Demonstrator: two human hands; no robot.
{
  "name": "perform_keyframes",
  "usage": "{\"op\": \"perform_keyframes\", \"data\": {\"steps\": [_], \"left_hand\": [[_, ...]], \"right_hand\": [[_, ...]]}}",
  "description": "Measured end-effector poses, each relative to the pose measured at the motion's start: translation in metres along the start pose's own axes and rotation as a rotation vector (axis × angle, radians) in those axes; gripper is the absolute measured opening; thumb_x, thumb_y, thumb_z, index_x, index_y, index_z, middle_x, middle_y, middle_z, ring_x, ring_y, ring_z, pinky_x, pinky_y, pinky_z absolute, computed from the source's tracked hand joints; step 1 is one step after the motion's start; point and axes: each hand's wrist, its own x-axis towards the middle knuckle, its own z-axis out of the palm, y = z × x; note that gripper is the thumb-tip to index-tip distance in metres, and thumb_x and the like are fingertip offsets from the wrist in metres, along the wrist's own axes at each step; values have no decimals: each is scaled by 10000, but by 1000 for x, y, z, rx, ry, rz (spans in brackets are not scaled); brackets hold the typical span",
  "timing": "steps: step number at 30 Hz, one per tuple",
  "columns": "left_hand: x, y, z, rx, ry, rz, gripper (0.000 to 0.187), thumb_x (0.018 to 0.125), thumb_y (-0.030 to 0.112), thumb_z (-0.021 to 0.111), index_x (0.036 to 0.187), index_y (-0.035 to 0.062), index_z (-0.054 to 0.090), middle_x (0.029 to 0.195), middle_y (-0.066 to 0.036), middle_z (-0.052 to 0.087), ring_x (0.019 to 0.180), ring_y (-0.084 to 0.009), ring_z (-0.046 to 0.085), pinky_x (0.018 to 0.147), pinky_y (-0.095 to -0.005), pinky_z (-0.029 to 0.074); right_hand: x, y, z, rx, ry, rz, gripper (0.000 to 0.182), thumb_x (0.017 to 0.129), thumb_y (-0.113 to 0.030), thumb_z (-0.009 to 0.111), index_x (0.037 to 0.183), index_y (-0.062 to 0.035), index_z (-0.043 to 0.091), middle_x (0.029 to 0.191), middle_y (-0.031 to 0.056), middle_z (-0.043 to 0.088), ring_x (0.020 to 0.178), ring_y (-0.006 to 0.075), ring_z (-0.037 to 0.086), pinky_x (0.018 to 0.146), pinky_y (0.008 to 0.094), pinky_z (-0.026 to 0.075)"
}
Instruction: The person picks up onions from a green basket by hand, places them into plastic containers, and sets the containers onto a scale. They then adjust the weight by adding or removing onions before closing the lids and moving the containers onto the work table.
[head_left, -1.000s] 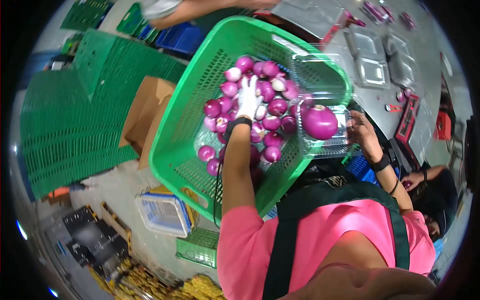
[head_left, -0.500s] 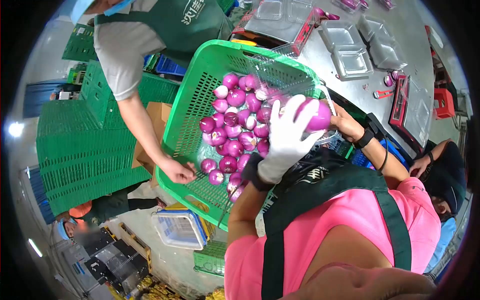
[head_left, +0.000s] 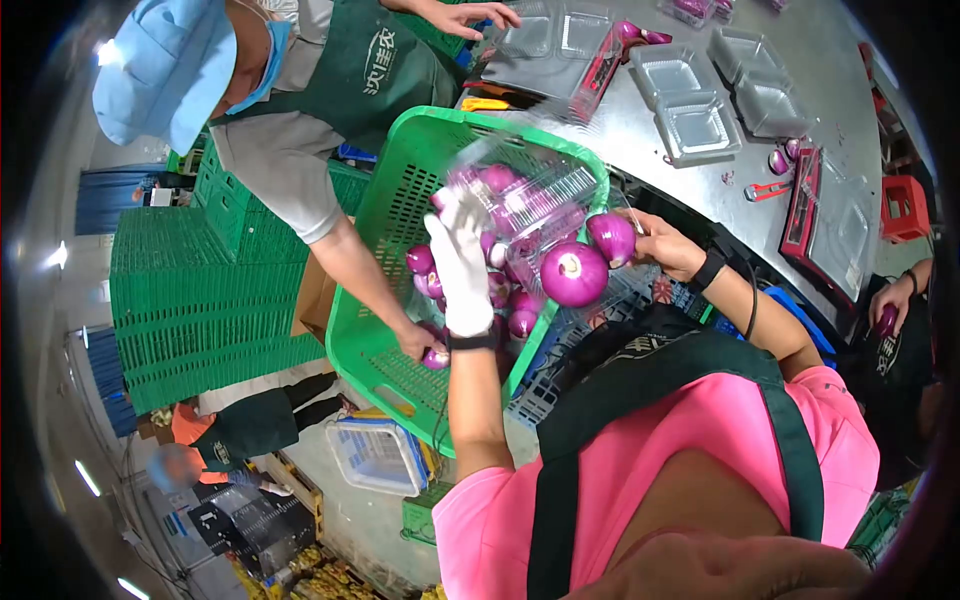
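My left hand (head_left: 462, 275), in a white glove, is over the green basket (head_left: 345, 340) with its fingers apart and partly blurred; nothing is visibly held. Peeled purple onions (head_left: 420, 258) lie in the basket beneath and around it. My right hand (head_left: 668, 245), bare with a black wristband, grips the edge of a clear plastic container (head_left: 545, 205) whose lid stands open above the basket. A large onion (head_left: 574, 274) and a smaller one (head_left: 611, 238) sit in that container, close to my right fingers.
A co-worker's hand (head_left: 422, 343) touches an onion in the basket; their other hand (head_left: 468, 18) is near containers. The metal table (head_left: 700, 190) bears clear trays (head_left: 700, 125), a red-handled cutter (head_left: 768, 190) and a red-edged device (head_left: 800, 205). Green crates (head_left: 205, 310) stand left.
My left hand has let go of the large onion and moved left over the basket. The co-worker's hand has reached further in and onto an onion. The container has shifted left.
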Motion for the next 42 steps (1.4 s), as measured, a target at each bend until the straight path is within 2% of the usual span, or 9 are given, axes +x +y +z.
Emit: {"op": "perform_keyframes", "data": {"steps": [4, 10, 13, 16, 22, 28, 32, 38, 42], "left_hand": [[-98, -17, 28, 895, -128, 242, 456, 841, 239, 578, 1255, 72, 486, 1459, -194, 276, 1345, -336, 269, 1069, -441, 245], [-125, -38, 36, 1098, 1, 233, 553, 870, 179, 580, 1364, 49, 368, 1522, -179, 104, 1397, -331, 139, 1114, -431, 170], [-128, -36, 33, 1065, -15, 205, 555, 881, 146, 547, 1386, 45, 339, 1521, -183, 107, 1398, -332, 135, 1118, -428, 160], [-137, -39, 29, 1094, 26, 155, 557, 929, 137, 419, 1439, 36, 221, 1509, -193, 136, 1400, -308, 134, 1124, -398, 143], [-153, -55, 18, 455, 336, -130, 497, 952, 178, 392, 1409, 15, 285, 1183, -144, 537, 945, -221, 569, 808, -309, 474], [-135, -16, -9, 134, 104, -812, 80, 925, 125, 527, 919, 45, 529, 791, -22, 563, 663, -100, 566, 584, -233, 476], [-104, -17, 25, 39, -62, -654, 80, 917, 114, 544, 930, 36, 557, 758, -16, 536, 638, -95, 525, 620, -243, 495], [1, -54, 191, -76, -367, -677, 448, 924, 230, 561, 1285, -15, 458, 1210, -184, 561, 1083, -254, 572, 924, -370, 461], [86, -158, 228, 712, -555, -319, 276, 930, 147, 516, 1115, -31, 618, 1044, -133, 666, 1010, -185, 610, 870, -299, 460]], "right_hand": [[-12, 8, 16, 353, 102, -26, 365, 800, -26, 514, 1164, -11, 525, 976, 64, 629, 775, 127, 634, 620, 255, 550], [-17, -2, 36, 617, 133, -29, 286, 917, -195, 455, 1127, -18, 534, 963, 61, 616, 816, 143, 605, 722, 282, 517], [-24, 21, 35, -76, 302, -179, 326, 945, -266, 457, 1132, -2, 501, 1017, 62, 588, 937, 118, 555, 771, 279, 461], [-60, -2, 49, -525, 362, 12, 344, 969, -310, 417, 922, 7, 542, 678, 56, 596, 574, 130, 574, 534, 278, 455], [-66, 17, 55, -460, 202, -149, 405, 984, -303, 383, 792, 15, 544, 628, 68, 585, 512, 136, 566, 505, 286, 472], [-56, 17, 35, -379, 165, -136, 303, 907, -176, 403, 734, -1, 579, 623, 57, 603, 515, 112, 549, 496, 262, 452], [-73, -23, 23, -119, 280, -249, 252, 839, -142, 426, 699, -11, 589, 631, 87, 615, 512, 110, 555, 460, 233, 433], [-113, -142, -133, -5, 781, -504, 402, 926, -291, 399, 653, -55, 577, 558, 41, 566, 427, 69, 454, 382, 199, 323], [-91, -207, -307, -92, 1158, -665, 310, 847, -204, 437, 638, -31, 586, 579, 30, 572, 426, 69, 436, 389, 217, 320]]}}
